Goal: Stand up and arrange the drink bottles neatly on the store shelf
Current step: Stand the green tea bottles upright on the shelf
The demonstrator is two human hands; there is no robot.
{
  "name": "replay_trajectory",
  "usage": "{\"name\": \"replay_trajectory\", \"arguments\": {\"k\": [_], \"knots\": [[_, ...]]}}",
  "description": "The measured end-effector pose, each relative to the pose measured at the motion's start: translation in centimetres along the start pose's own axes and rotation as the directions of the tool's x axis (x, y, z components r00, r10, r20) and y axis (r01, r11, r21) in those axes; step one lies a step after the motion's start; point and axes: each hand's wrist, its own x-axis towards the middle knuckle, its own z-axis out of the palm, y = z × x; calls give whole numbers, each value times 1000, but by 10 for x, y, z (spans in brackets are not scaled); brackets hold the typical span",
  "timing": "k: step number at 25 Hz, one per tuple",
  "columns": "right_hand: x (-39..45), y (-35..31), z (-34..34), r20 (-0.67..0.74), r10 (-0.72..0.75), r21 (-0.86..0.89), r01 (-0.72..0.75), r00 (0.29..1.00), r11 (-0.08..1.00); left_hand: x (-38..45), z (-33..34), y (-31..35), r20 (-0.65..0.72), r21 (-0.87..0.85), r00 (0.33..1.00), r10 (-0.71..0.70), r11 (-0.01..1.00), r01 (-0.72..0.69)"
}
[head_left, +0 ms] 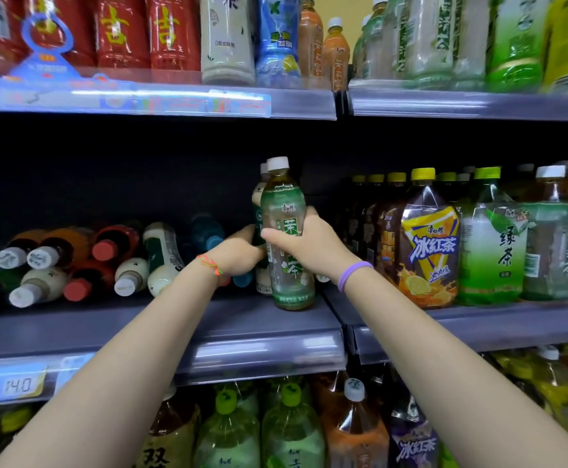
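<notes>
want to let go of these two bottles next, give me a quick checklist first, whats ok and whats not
1. Right hand grips the green tea bottle: ok.
2. That bottle upright, base on the shelf: ok, it looks set down near the front edge.
3. Left hand holds the bottle behind: ok, fingers wrap it, though it is mostly hidden.
4. Rear bottle's base flat on the shelf: cannot tell, hidden.
5. Row lined up with the big bottles to the right: cannot tell.
6. Rest of the shelf tidy: not ok, the bottles on the left lie on their sides.
</notes>
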Motion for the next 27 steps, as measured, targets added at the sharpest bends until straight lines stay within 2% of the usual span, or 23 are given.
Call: {"name": "replay_trajectory", "arguments": {"k": [2, 4, 7, 10, 11, 12, 14, 16, 18, 20, 21, 23, 25, 27], "knots": [[-9, -1, -4, -62, -10, -167, -1, 998, 986, -1, 0, -2, -5, -80, 1000, 26, 996, -26], [-20, 2, -9, -27, 28, -336, -36, 999, 941, -3, 2, -2, -20, -133, 999, 31, 991, -33], [-39, 2, -8, 104, 132, -268, -100, 986, 958, -2, 4, -1, -69, -82, 997, 43, 995, -49], [-41, -1, -3, 98, 125, -216, -102, 987, 971, -2, 5, 1, -184, 5, 982, 43, 999, -43], [-40, -1, 1, 87, 116, -216, -95, 989, 972, -3, 5, 1, -210, -59, 978, 5, 998, -18], [-39, 0, 6, 78, 102, -224, -82, 992, 971, -8, 3, 3, -230, -201, 970, -77, 979, 30], [-37, 3, 13, 81, 72, -227, -52, 994, 973, -13, -2, 3, -219, -471, 953, -211, 878, 86], [-36, 6, 9, 138, 45, -240, -10, 989, 971, -27, 0, 10, -203, -535, 962, -185, 843, 49], [-33, 11, -7, 128, 9, -361, 38, 992, 932, -38, 6, 12, -227, -410, 972, -62, 911, -38], [-27, 23, -21, 39, 0, -558, 21, 999, 830, -42, 10, 8, -210, -229, 978, 23, 971, -72], [-25, 27, -24, 46, 44, -645, -4, 998, 764, -42, 12, 8, -199, -164, 979, 42, 984, -76], [-20, 35, -17, 165, 176, -760, 12, 970, 649, -41, 15, 9, -219, -88, 975, 41, 994, -61], [-21, 40, -6, 206, 199, -766, 31, 958, 643, -43, 16, 12, -265, -32, 963, 54, 997, -64], [-23, 40, -9, 123, 90, -718, 26, 988, 696, -44, 18, 12, -309, 15, 948, 73, 997, -72]]}}
